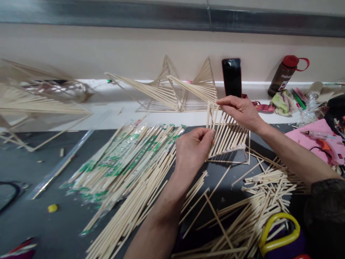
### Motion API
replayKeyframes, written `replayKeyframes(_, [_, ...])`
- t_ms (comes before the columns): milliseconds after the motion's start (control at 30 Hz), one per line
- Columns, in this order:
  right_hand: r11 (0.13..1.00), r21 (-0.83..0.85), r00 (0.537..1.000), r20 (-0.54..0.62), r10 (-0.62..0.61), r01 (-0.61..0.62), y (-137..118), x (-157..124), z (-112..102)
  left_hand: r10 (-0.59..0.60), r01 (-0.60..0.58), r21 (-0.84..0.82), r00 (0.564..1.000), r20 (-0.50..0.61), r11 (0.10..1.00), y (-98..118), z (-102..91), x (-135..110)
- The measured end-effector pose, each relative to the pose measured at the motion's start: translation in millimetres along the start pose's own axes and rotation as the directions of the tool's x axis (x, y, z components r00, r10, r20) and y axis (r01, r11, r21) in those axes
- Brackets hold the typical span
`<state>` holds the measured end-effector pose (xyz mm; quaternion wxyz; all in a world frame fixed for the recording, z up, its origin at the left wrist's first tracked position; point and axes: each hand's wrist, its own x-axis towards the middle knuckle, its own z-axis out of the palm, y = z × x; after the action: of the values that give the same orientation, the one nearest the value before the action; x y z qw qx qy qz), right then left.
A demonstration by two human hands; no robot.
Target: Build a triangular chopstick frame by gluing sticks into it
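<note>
A small frame of glued bamboo sticks (pixel 229 138) stands tilted on the dark table (pixel 54 223). My left hand (pixel 192 149) is closed, its fingertips pinched on the frame's lower left side. My right hand (pixel 241 111) is closed in a pinch on the frame's top left corner. Loose bamboo sticks (pixel 258 205) lie scattered under and to the right of my arms.
A pile of wrapped and bare sticks (pixel 126 169) covers the table's middle. Finished stick structures stand at the back (pixel 175 90) and at left (pixel 29 104). A phone (pixel 231 77), a bottle (pixel 284 73), a glue gun (pixel 323 138) on pink paper and yellow-handled scissors (pixel 280 230) sit at right.
</note>
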<state>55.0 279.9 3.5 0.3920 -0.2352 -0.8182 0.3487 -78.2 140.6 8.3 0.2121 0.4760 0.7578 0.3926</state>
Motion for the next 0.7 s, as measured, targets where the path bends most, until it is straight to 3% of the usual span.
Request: replayKeyframes(700, [0.999,0.033,0.999,-0.021,-0.034,0.034,2.5,-1.7,1.0,0.011,-0.011,0.007,1.000,-0.009,1.000,-0.8,-0.1,1.1])
